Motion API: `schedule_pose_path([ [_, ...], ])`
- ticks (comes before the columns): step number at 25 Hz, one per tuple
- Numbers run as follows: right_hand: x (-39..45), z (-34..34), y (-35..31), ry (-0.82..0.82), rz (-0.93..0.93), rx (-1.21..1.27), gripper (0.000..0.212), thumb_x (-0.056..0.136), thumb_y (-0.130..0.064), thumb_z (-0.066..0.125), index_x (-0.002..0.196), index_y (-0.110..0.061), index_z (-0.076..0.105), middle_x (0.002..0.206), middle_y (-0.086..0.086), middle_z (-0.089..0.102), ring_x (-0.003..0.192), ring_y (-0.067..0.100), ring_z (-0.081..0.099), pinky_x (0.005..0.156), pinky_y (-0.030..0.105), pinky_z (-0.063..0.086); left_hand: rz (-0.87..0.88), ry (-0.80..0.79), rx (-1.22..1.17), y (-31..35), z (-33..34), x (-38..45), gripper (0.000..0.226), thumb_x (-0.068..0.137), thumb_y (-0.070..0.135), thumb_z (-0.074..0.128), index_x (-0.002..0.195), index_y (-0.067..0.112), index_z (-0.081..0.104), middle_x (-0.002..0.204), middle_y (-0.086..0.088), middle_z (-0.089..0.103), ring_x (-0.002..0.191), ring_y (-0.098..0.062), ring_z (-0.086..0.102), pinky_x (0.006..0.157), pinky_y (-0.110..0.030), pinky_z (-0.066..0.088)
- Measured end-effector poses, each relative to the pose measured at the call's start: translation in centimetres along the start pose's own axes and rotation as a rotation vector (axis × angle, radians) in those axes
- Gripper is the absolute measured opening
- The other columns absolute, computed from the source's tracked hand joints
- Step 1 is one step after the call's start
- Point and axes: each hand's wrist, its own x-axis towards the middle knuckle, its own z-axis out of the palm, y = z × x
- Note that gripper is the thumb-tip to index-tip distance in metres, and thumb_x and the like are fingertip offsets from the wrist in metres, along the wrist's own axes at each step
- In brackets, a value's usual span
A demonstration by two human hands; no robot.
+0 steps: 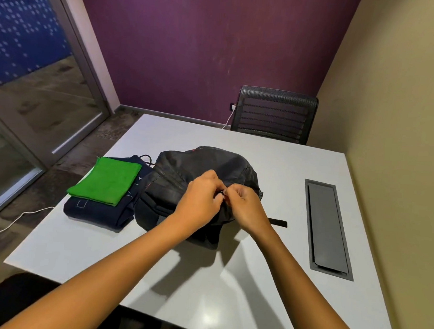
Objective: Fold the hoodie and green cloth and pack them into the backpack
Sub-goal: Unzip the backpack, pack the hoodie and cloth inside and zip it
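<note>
A black backpack lies in the middle of the white table. My left hand and my right hand meet on its near side, fingers curled and pinching a small dark part of the bag, likely a zipper pull, between them. To the left of the backpack a folded dark navy hoodie lies flat, touching the bag. A folded green cloth rests on top of the hoodie. A black strap sticks out from the bag to the right.
A grey cable hatch is set into the table at the right. A black mesh chair stands at the far edge. A white cable hangs off the left side. Walls close in on the right and back.
</note>
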Motion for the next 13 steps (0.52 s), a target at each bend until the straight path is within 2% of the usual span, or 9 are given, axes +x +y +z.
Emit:
schedule_pose_path([
  [2, 0.0, -0.5, 0.4, 0.019, -0.127, -0.003, 0.028, 0.100, -0.023, 0.046, 0.075, -0.017, 0.055, 0.074, -0.007, 0.057, 0.067, 0.010, 0.050, 0.067, 0.032, 0.042, -0.074, 0.075, -0.046, 0.3, -0.2, -0.2, 0.010, 0.091, 0.014, 0.067, 0.090, 0.014, 0.077, 0.092, 0.004, 0.064, 0.077, -0.013, 0.061, 0.070, -0.022, 0.045],
  [3, 0.1, -0.8, 0.9, 0.043, -0.219, -0.074, 0.020, 0.101, -0.019, 0.045, 0.088, -0.019, 0.060, 0.091, -0.008, 0.061, 0.082, 0.007, 0.056, 0.075, 0.026, 0.044, -0.124, 0.097, -0.085, 0.4, -0.5, -0.3, 0.009, 0.090, 0.017, 0.069, 0.090, 0.014, 0.078, 0.092, 0.003, 0.069, 0.078, -0.013, 0.065, 0.072, -0.023, 0.049],
  [5, 0.5, -1.1, 1.9, 0.015, -0.364, -0.339, 0.021, 0.100, -0.012, 0.047, 0.111, -0.026, 0.058, 0.119, -0.013, 0.056, 0.110, 0.002, 0.049, 0.092, 0.021, 0.036, -0.213, 0.095, -0.134, 0.6, -1.1, -0.4, 0.009, 0.088, 0.021, 0.073, 0.088, 0.015, 0.080, 0.084, 0.003, 0.074, 0.075, -0.011, 0.068, 0.071, -0.027, 0.054],
  [7, 0.8, -0.7, 2.8, -0.030, -0.386, -0.505, 0.022, 0.100, -0.016, 0.050, 0.115, -0.031, 0.058, 0.117, -0.018, 0.057, 0.113, 0.003, 0.046, 0.099, 0.028, 0.031, -0.264, 0.045, -0.165, 0.5, -1.2, -0.4, 0.008, 0.086, 0.023, 0.075, 0.082, 0.018, 0.081, 0.074, 0.003, 0.074, 0.069, -0.009, 0.068, 0.065, -0.026, 0.054],
  [9, 1.1, -0.3, 3.3, -0.031, -0.394, -0.525, 0.014, 0.100, -0.019, 0.052, 0.106, -0.030, 0.060, 0.106, -0.017, 0.060, 0.105, 0.004, 0.049, 0.101, 0.034, 0.033, -0.309, 0.016, -0.204, 0.4, -1.4, -0.6, 0.008, 0.084, 0.023, 0.078, 0.076, 0.020, 0.080, 0.066, 0.005, 0.072, 0.065, -0.007, 0.067, 0.060, -0.022, 0.051],
  [13, 1.3, -0.7, 4.1, -0.014, -0.433, -0.480, 0.013, 0.100, -0.014, 0.051, 0.098, -0.025, 0.058, 0.097, -0.014, 0.058, 0.096, 0.005, 0.048, 0.097, 0.029, 0.034, -0.397, 0.034, -0.204, -1.3, -2.7, -1.0, 0.007, 0.080, 0.023, 0.081, 0.074, 0.022, 0.081, 0.054, 0.010, 0.065, 0.049, 0.001, 0.055, 0.048, -0.007, 0.035],
])
